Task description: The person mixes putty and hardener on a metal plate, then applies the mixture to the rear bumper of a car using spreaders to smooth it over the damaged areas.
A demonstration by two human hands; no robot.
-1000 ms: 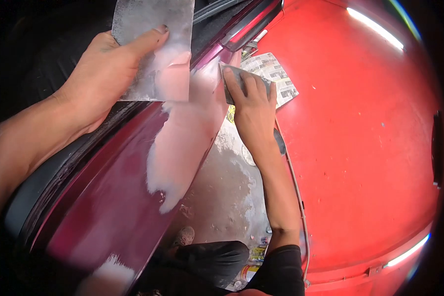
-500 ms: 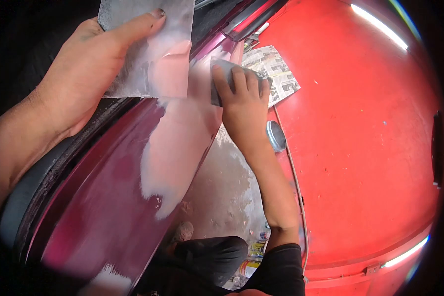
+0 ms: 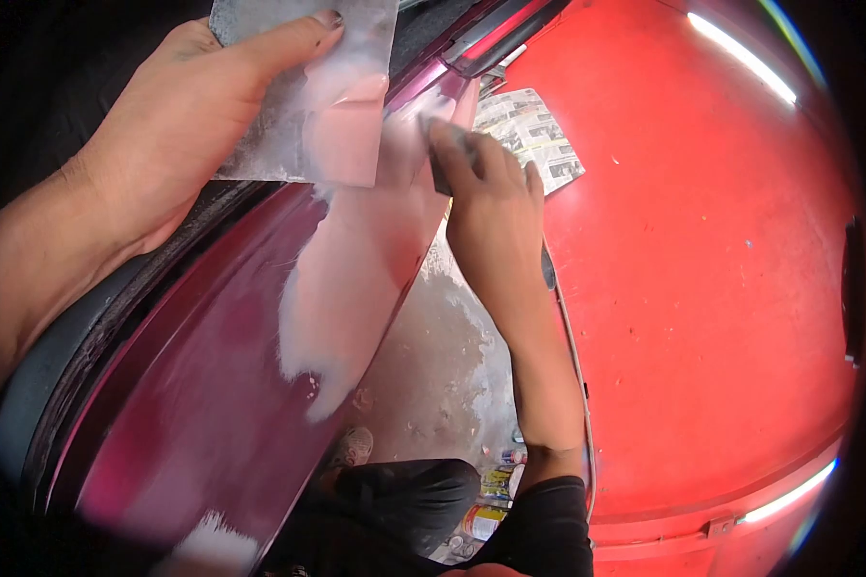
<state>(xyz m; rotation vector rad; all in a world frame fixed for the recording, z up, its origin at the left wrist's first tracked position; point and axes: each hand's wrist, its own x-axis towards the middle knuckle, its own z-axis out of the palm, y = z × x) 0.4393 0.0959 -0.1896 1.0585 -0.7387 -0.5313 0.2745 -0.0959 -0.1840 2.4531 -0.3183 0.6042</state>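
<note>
Closest to me, through the head camera, my left hand has a firm hold on a grey flat plate, thumb laid across its face. A smooth lump of pink paste sits toward the plate's right-hand edge. My right hand is closed on a dark flat spreader, fingers over its face; the thumb is hidden, so I cannot tell how it grips underneath. The spreader is at the upper part of a broad pink patch, which spreads with a ragged edge over a glossy purple panel. A smaller pale patch marks the panel's lower end.

Below me I see a black sleeve, a dark trouser leg and a shoe on the stained grey floor. Near the sleeve stand cans with yellow and red labels, their lettering too small for me to read. Beyond the right hand lies a sheet of newsprint, columns and dark pictures visible, words illegible. Farther off, a red surface fills my right side, with a bright light strip near its top.
</note>
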